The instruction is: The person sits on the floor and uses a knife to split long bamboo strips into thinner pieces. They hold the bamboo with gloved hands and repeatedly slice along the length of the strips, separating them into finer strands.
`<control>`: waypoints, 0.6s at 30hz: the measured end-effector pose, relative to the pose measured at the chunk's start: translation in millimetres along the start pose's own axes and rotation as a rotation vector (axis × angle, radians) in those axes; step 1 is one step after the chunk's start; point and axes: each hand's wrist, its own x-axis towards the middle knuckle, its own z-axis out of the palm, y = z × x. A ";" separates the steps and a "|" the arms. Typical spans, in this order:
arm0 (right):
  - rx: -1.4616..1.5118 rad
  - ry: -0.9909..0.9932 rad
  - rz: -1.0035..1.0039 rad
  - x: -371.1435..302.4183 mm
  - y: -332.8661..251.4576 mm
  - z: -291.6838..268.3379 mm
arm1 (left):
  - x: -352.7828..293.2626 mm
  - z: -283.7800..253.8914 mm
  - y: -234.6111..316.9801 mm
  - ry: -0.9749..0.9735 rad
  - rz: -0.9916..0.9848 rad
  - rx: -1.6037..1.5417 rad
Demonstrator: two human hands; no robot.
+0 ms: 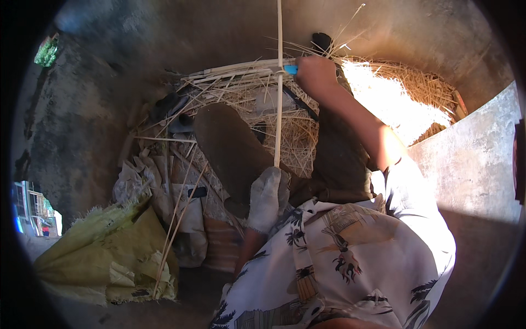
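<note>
A long pale strip of split cane or bamboo (279, 115) stretches up from my left hand (265, 200) past the picture's upper edge. That hand wears a whitish glove, and its fingers are closed round the strip's lower end. Farther off, my bare right hand (316, 75) is a fist round the blue handle (291, 69) of what looks like a knife. Its blade, hard to make out, meets the strip, and a small pale curl shows there. Under the strip lies a heap of straw-coloured shavings (293, 140).
My bent legs in dark trousers (230, 148) flank the strip. Several thin strips (181, 225) lean at the left over a frayed olive cloth sack (109, 255). A concrete wall (219, 27) curves behind, and sunlit shavings (433, 90) lie at the far right.
</note>
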 end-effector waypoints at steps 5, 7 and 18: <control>0.051 0.160 0.360 66.1 51.5 -23.8 | -1.6 2.2 -9.1 0.100 0.104 0.500; 0.067 0.173 0.429 74.6 64.0 -23.0 | -3.6 5.3 -2.0 0.040 0.145 0.584; -0.057 0.221 0.435 122.0 112.3 -41.0 | -4.9 14.2 5.2 -0.038 0.201 0.731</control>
